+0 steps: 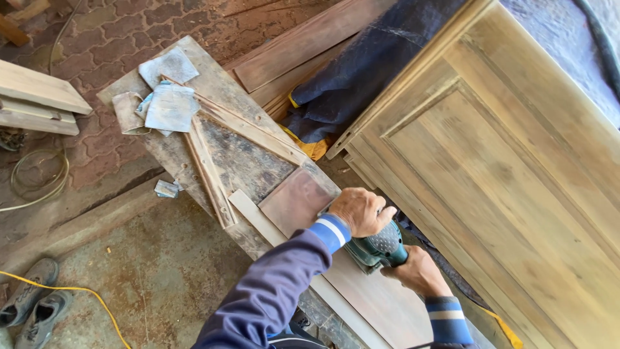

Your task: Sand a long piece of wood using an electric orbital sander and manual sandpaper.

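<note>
Gripping a green sander [378, 251] with both hands, the person is pressing it down onto a flat wooden board [381, 300] that is lying on a rough workbench [213, 84]. The sander is sitting near the middle of the board, close to the board's right edge, with its body lying roughly crosswise to the board and its rear end pointing toward the big panelled door [510, 174] leaning on the right. The board's long axis is running diagonally, from the middle of the bench down toward the bottom right of the view; its upper end is looking darker and reddish, the rest paler.

The left hand [361, 211] is lying palm down over the top front of the sander, fingers curled closed around the housing, knuckles facing up. The left arm, in a purple sleeve with a blue striped cuff, is reaching in from the bottom centre, bent at the elbow. The right hand [418, 273] is wrapping shut around the rear grip of the sander, wrist coming up from the bottom edge of the view, with a matching cuff.

Loose wooden strips [210, 171] are lying in a V shape on the bench beyond the board, and grey sandpaper sheets [169, 103] are resting near the bench's far corner. A dark blue cloth [361, 77] is draped beside the door. A pair of shoes [29, 307] and a yellow cable [84, 292] are lying on the floor at the lower left.
</note>
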